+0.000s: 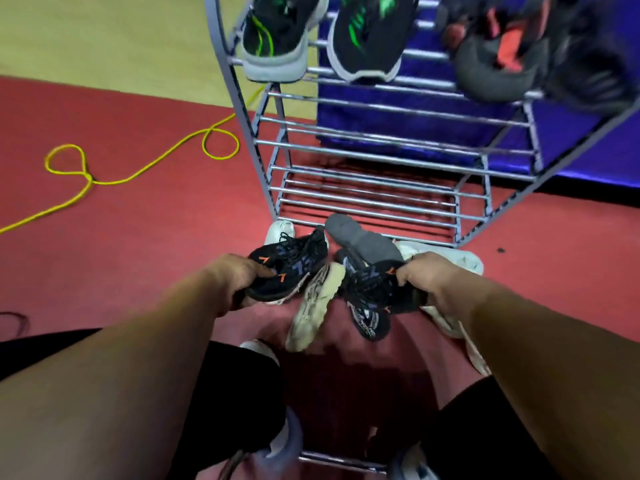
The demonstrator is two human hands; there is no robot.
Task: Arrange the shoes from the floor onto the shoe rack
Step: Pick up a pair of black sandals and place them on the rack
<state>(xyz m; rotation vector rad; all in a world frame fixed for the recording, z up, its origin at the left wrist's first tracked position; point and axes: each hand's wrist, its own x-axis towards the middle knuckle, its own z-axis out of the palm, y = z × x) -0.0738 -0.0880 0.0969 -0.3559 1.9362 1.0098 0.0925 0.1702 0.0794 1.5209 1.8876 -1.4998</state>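
Left hand [239, 275] and right hand [424, 277] each grip a black sneaker at the heel collar: left sneaker [294, 265], right sneaker [374, 289]; light, soft, easily lifted to the rack's [363, 202] front edge.

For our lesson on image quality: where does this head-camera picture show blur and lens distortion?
Head view: the dark shoes at the top right of the shoe rack are smeared by motion blur; the rack's side posts bow outward, wide-angle distortion; the yellow cord stays fairly crisp.

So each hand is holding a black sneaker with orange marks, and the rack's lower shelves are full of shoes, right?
Not quite. The head view shows the left hand and right hand each holding a black sneaker with orange marks, but the shoe rack's lower shelves are empty.
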